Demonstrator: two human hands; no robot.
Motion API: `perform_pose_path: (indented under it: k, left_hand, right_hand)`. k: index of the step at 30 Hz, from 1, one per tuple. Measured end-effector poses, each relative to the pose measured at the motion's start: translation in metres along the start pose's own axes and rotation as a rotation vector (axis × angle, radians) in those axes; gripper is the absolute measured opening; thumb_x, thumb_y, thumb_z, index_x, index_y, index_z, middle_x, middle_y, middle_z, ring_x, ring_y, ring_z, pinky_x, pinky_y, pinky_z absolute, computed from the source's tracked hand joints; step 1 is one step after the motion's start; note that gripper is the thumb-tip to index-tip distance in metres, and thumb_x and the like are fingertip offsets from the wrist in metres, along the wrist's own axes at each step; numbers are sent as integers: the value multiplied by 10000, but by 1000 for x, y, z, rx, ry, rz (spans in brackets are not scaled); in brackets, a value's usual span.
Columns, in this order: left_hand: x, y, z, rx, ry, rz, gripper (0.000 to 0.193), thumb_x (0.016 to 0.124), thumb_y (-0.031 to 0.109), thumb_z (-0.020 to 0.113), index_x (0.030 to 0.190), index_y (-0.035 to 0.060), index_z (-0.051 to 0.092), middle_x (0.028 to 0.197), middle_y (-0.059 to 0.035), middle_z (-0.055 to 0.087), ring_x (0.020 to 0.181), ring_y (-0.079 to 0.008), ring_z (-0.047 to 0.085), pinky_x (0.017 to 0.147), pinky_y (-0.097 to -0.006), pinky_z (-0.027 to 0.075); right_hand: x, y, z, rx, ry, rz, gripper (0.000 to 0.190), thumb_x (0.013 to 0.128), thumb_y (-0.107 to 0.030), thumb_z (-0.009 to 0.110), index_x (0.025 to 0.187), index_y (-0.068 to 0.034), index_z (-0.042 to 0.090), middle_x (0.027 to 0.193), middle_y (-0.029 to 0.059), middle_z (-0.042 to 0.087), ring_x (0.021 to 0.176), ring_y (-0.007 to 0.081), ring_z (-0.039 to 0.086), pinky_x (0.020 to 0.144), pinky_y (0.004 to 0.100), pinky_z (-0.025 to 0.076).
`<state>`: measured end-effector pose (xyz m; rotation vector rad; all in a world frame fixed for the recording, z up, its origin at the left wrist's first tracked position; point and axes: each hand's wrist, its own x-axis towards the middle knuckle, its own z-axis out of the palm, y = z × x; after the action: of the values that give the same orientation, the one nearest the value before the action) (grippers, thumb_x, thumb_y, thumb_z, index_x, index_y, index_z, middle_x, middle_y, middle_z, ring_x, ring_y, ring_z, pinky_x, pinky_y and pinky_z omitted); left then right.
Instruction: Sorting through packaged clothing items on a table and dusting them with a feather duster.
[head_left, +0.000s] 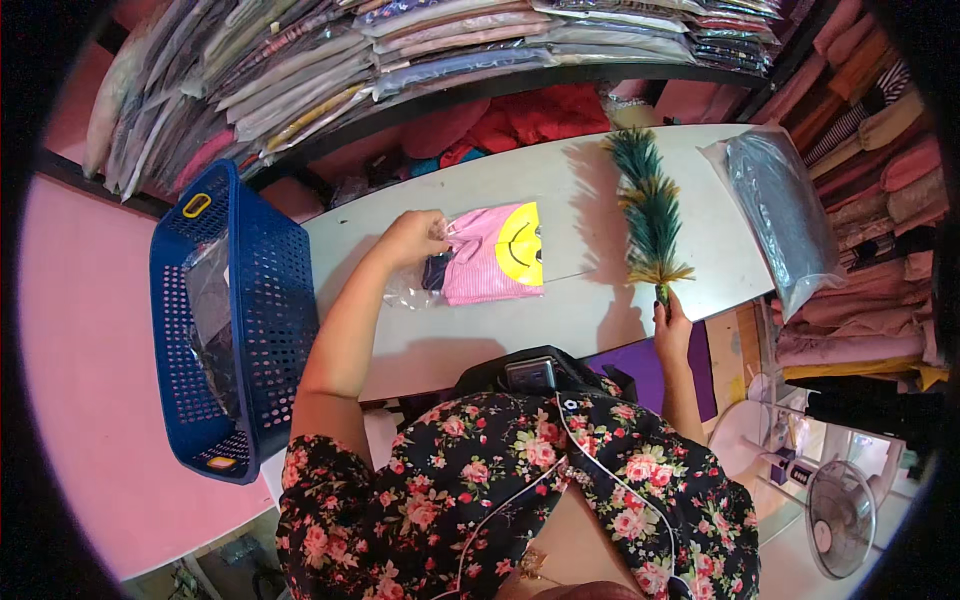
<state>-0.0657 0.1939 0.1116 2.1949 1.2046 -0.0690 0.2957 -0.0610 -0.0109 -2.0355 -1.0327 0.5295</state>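
Observation:
On the white table (480, 330) lies a folded pink garment (480, 277) with a yellow smiley face, in a clear plastic bag. My left hand (414, 238) pinches the left end of this bag, near a dark patch of cloth. A feather duster (652, 217) with green and yellowish-brown feathers stands out from my right hand (672, 322), which grips it by its handle at the table's near edge. The duster's shadow falls on the table between it and the garment.
A blue plastic basket (277, 345) with bagged clothes is at the left. A large clear bag of grey-blue cloth (784, 210) lies at the table's right end. Shelves of bagged garments (465, 37) run along the back. More stacked cloth (862, 315) and a fan (840, 517) are at the right.

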Motion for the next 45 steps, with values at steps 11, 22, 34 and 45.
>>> perform_pose_path:
  k: [11,22,34,45]
  left_hand:
    - [-41,35,90,462,543,305,355,665,199,663,990,136,532,1101,-51,540,1028,-224,511,847,-392,409]
    - [-100,-40,183,294,348,-108,516,769,235,591,1243,139,413,1327,-52,376,1239,-232,334,1001,-555,201]
    - [-86,-1,173,122,699,66,271,683,75,594,953,85,583,1041,-69,536,1032,-263,473,919,-401,350]
    - [17,54,193,369,607,332,439,674,98,588,1106,72,515,1118,-81,490,1110,-250,413,909,-386,348]
  right_hand:
    - [12,-35,-9,56,35,-111,373,822,-88,522,1185,-12,479,738,194,597,613,248,586,595,322,458]
    - [-32,-31,66,-155,-449,-316,468,812,-194,515,1261,-139,394,849,249,579,724,413,568,636,470,466]
    - [-13,-55,62,-224,-686,-518,444,803,-176,524,1233,-118,429,863,206,601,737,378,581,641,443,469]
    - [56,20,3,-306,-3,-156,372,837,-192,492,1194,-85,487,748,239,590,664,395,579,580,448,442]
